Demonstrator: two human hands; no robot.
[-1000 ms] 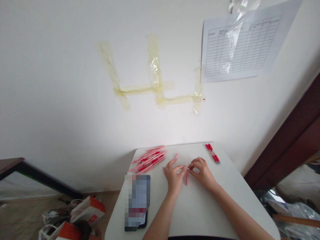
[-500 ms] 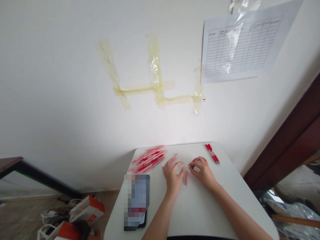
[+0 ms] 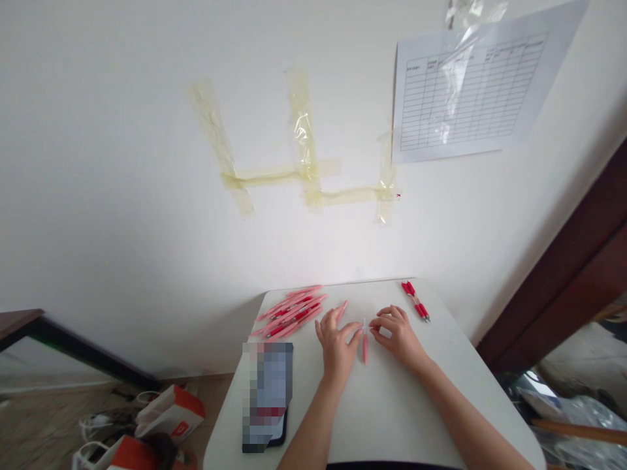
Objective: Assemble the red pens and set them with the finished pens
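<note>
A pink pen (image 3: pixel 365 349) with a pale, clear upper end lies lengthwise on the white table, between my hands. My left hand (image 3: pixel 337 343) has thumb and index fingertips drawn together beside the pen's upper end; what they pinch is too small to make out. On the other side, my right hand (image 3: pixel 396 331) pinches with thumb and forefinger, a tiny pale tip poking out toward the pen. Behind my left fingers lies another pink pen (image 3: pixel 343 308), partly hidden.
A pile of pink and red pens (image 3: pixel 294 313) covers the table's back left. Two red pens (image 3: pixel 416 302) lie at the back right. A phone (image 3: pixel 277 385), partly pixelated, is at the left edge. The wall bears yellowed tape (image 3: pixel 304 137) and a printed sheet (image 3: pixel 470 98).
The hands keep almost the same place. My left fingers have shifted very slightly left, and the pen between the hands stays where it was.
</note>
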